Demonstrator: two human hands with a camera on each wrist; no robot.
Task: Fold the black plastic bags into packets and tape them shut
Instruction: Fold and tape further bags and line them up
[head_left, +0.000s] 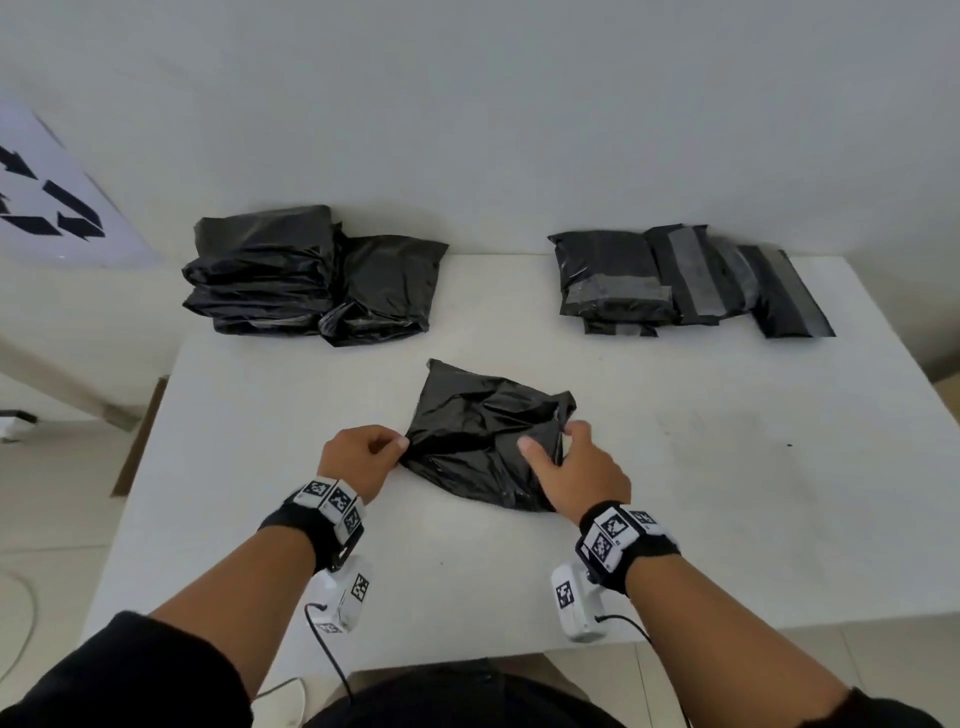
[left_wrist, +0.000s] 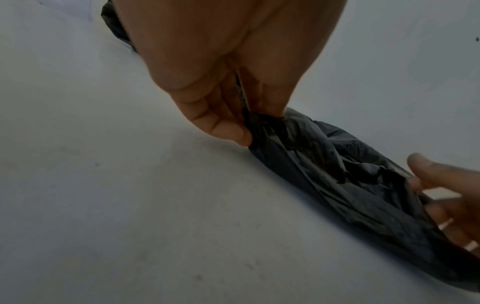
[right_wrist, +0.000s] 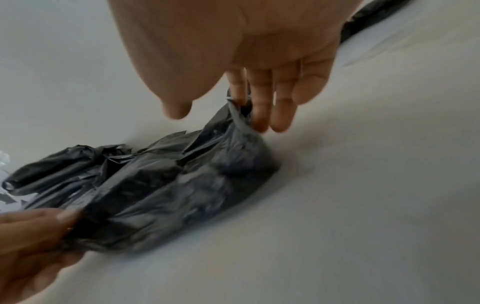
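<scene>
A crumpled black plastic bag (head_left: 478, 436) lies in the middle of the white table (head_left: 727, 493). My left hand (head_left: 400, 444) pinches its left corner between thumb and fingers, plainly seen in the left wrist view (left_wrist: 246, 127). My right hand (head_left: 550, 436) is at the bag's right edge, fingers hooked into a fold there and the thumb spread above the plastic. In the right wrist view the right hand (right_wrist: 221, 115) reaches down onto the bag (right_wrist: 161, 185), the index finger tucked into the fold.
A pile of loose black bags (head_left: 306, 275) sits at the back left of the table. Several packets taped with grey strips (head_left: 675, 280) lie at the back right. A wall rises right behind both piles.
</scene>
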